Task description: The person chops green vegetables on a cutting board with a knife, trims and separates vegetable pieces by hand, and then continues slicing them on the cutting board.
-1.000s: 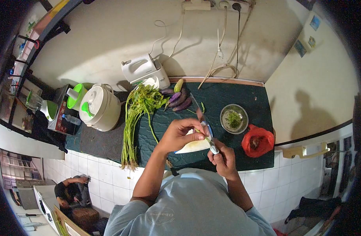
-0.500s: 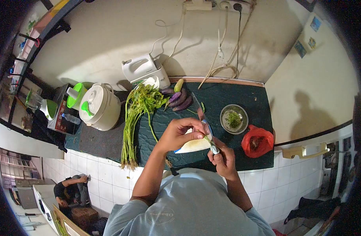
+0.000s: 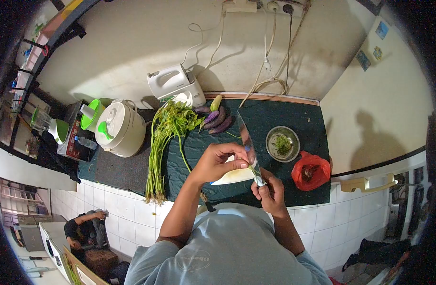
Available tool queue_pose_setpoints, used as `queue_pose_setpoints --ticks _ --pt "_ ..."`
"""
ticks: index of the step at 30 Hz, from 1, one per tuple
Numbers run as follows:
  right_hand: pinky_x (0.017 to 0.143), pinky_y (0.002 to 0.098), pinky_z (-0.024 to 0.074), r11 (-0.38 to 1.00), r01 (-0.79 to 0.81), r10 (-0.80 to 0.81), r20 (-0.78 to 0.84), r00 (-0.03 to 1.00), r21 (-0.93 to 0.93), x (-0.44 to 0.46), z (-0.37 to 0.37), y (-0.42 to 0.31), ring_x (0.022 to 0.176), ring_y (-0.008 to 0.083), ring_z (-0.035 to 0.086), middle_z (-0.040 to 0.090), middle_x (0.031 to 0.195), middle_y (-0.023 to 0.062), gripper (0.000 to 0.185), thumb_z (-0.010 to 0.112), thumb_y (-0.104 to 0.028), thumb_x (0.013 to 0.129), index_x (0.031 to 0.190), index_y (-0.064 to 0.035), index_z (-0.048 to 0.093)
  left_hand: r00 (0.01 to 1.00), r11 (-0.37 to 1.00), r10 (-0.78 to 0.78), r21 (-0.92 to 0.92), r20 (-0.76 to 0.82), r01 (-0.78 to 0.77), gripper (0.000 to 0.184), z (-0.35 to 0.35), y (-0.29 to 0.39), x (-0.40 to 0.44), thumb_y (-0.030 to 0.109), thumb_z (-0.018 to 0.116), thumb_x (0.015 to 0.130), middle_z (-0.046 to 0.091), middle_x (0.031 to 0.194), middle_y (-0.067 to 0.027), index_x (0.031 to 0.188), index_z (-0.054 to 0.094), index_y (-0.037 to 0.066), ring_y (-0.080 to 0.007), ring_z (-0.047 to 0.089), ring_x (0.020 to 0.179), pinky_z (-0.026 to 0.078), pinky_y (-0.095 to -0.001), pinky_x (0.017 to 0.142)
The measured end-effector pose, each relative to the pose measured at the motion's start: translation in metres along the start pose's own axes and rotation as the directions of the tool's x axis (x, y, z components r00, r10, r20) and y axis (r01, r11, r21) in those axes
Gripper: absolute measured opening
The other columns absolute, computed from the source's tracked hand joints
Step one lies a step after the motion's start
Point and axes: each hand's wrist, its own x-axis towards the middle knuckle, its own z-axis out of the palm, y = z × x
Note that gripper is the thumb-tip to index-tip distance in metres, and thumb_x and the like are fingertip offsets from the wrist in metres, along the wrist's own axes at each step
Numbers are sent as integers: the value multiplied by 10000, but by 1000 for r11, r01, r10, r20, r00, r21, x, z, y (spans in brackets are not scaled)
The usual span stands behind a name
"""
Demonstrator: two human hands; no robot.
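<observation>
My right hand (image 3: 269, 194) is closed round the handle of a kitchen knife (image 3: 246, 137), its long blade pointing away toward the wall. Pinched in my left hand (image 3: 226, 164) is a thin green stem (image 3: 252, 169), held against the blade near the handle. Both hands are just above a white cutting board (image 3: 233, 177), which they partly cover. Left of them lies a bunch of leafy greens (image 3: 173, 126) with long stems and roots toward me. Purple eggplants (image 3: 219, 119) sit behind the board. A metal bowl (image 3: 297, 153) at right contains chopped green bits.
A red plastic bag (image 3: 312, 171) stands at the counter's right front edge. A white rice cooker (image 3: 125, 128) and a hand mixer (image 3: 175, 84) are at the left and back. Cords (image 3: 270, 78) hang down the wall. A person (image 3: 90, 228) sits on the floor at lower left.
The knife blade has turned and swung slightly right, showing more of its flat side. My left hand stays nearly in place with the stem.
</observation>
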Motion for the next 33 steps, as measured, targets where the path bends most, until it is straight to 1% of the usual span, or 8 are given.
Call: queue_pose_setpoints --ticks 2,4,16,22,24,28,30,33 --pt "474 210 335 1000 2 -2 -5 1000 -2 -1 0 -1 538 62 432 514 681 14 583 528 -426 983 1327 42 468 1000 1000 1 9 7 -1 149 0 -1 0 -31 721 817 676 1014 -109 949 655 -12 -182 651 954 527 -326 866" --pt "550 223 387 995 -74 76 -21 997 73 -3 -2 -1 607 56 471 570 746 -5 419 565 -232 956 1304 -3 532 1000 1000 1 18 15 -2 156 -1 -3 0 -29 721 818 675 1014 -106 959 658 -14 -176 648 953 523 -320 866" --pt "552 218 362 984 -92 97 -27 995 150 -3 1 -1 629 60 452 542 767 4 419 553 -202 970 1327 -1 467 1000 1000 -8 23 28 7 191 0 -7 1 -15 729 815 686 994 -107 995 667 -9 -176 645 955 516 -326 870" --pt "578 216 374 981 -95 102 -37 994 167 -4 1 2 657 65 455 530 791 9 418 549 -207 976 1323 2 447 999 987 15 159 45 -22 177 3 -11 5 -2 733 814 701 957 -92 980 671 11 -175 656 927 513 -325 851" --pt "590 221 382 984 -87 95 -48 994 158 -4 1 5 663 67 458 531 792 8 412 546 -208 978 1316 6 449 994 975 105 191 36 -110 176 6 -15 6 74 758 821 691 851 -16 978 690 32 -74 621 792 486 -248 704" --pt "620 236 402 986 -81 90 -52 995 142 -6 -1 6 684 75 469 535 803 9 399 541 -203 980 1302 15 455 994 971 105 213 22 -107 176 7 -13 4 75 753 826 689 862 -16 986 692 35 -76 618 793 481 -242 702" --pt "632 237 413 987 -84 93 -56 994 140 -7 -2 7 694 76 481 546 815 13 396 546 -196 975 1299 14 460 999 978 36 209 -33 -28 170 5 -11 2 1 732 818 687 984 -96 975 666 10 -165 647 931 517 -312 807" --pt "659 238 435 991 -80 88 -68 994 109 -7 -4 9 716 76 507 567 842 22 394 560 -183 963 1293 15 468 999 993 -5 117 -34 9 163 5 -11 2 -9 723 824 682 983 -93 974 662 9 -164 647 922 517 -299 801"
